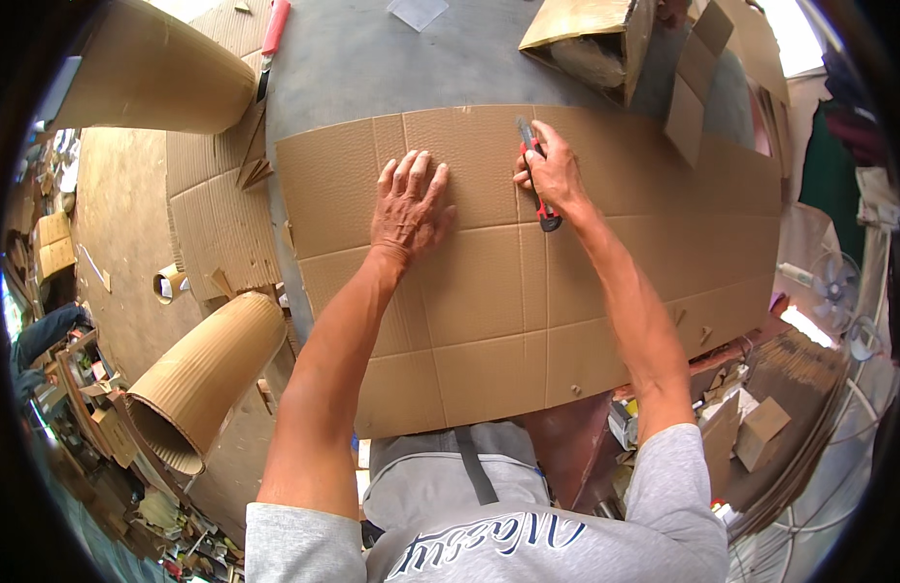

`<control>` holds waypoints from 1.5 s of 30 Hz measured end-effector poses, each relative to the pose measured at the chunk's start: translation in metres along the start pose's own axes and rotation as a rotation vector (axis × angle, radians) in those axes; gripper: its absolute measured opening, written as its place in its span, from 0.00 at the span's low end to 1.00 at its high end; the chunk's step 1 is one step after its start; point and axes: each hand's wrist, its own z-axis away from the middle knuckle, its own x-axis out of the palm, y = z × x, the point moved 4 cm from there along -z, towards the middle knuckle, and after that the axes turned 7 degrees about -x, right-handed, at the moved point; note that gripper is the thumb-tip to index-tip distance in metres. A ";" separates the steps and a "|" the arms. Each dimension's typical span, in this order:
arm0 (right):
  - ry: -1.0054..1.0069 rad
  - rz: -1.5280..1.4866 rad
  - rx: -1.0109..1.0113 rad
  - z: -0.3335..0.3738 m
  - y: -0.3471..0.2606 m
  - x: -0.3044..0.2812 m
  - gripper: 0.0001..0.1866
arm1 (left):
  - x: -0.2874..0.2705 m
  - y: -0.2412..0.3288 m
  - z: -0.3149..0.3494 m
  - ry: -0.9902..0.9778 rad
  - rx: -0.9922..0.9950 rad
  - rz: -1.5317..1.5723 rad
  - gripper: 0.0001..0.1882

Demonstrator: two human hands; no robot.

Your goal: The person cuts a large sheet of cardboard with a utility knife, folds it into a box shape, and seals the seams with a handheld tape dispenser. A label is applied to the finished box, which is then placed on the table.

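A large brown cardboard sheet (469,282), scored with crossing crease lines, lies flat in front of me and reaches back almost to my waist. On its far left part my left hand (408,207) rests palm down, fingers stretched toward the far edge. My right hand (553,173) grips a red and black utility knife (541,189) over the sheet. The knife's blade end points away from me, close to a crease near the far edge. I cannot tell whether the blade touches the cardboard.
The grey tabletop (362,68) shows beyond the sheet. A red-handled cutting tool (275,29) lies at its far left edge. Rolled cardboard (212,374) stands out at the left, with another large roll (158,73) behind. An opened box (586,53) sits at the far right; a fan (833,282) stands right.
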 end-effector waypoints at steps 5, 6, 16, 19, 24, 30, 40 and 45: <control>0.016 0.097 0.025 -0.014 -0.020 0.003 0.33 | -0.002 0.005 0.005 -0.013 -0.011 0.052 0.35; 0.030 0.114 -0.002 -0.023 -0.025 0.006 0.32 | -0.003 0.000 0.000 0.002 -0.003 0.041 0.35; -0.113 0.764 -0.093 -0.043 -0.035 0.012 0.30 | -0.008 0.001 0.001 -0.009 -0.021 0.109 0.36; -0.200 0.821 -0.031 -0.050 -0.055 0.012 0.29 | -0.010 -0.001 -0.001 0.011 -0.013 0.101 0.36; -0.259 0.829 0.048 -0.055 -0.071 0.021 0.27 | -0.008 -0.003 0.001 0.004 -0.018 0.076 0.36; -0.228 0.865 -0.036 -0.048 -0.067 0.016 0.27 | -0.003 -0.005 0.001 0.012 -0.018 0.038 0.36; -0.214 0.830 -0.063 -0.014 -0.057 0.014 0.18 | -0.004 -0.004 0.001 0.035 -0.041 0.064 0.36; -0.237 0.856 -0.054 0.003 -0.052 0.014 0.20 | -0.007 -0.004 0.001 0.027 -0.044 0.084 0.36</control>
